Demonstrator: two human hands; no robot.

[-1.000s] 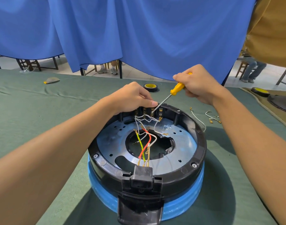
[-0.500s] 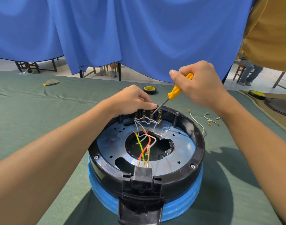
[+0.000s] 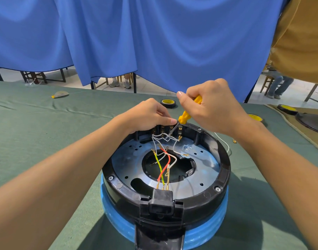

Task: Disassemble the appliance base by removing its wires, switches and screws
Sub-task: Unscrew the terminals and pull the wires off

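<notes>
The appliance base (image 3: 225,170) is set upside down on the green surface (image 3: 46,132), with its black rim above a blue body. A metal plate (image 3: 205,170) with a round central opening is held inside the rim. Across the plate run a red wire (image 3: 166,166), a yellow-green wire (image 3: 159,166) and white wires (image 3: 160,137), the first 2 led from a black connector block (image 3: 161,199) at the near rim. 2 screws (image 3: 110,177) are seen on the rim. The far rim is gripped by the left hand (image 3: 147,116), its fingers (image 3: 161,111) curled over the switch terminals (image 3: 162,129). A yellow screwdriver (image 3: 186,116) is grasped in the clenched fingers of the right hand (image 3: 214,105), its tip set among the white wires just beside the terminals. A tape roll (image 3: 168,103) lies beyond the base; the print on its yellow label cannot be read.
</notes>
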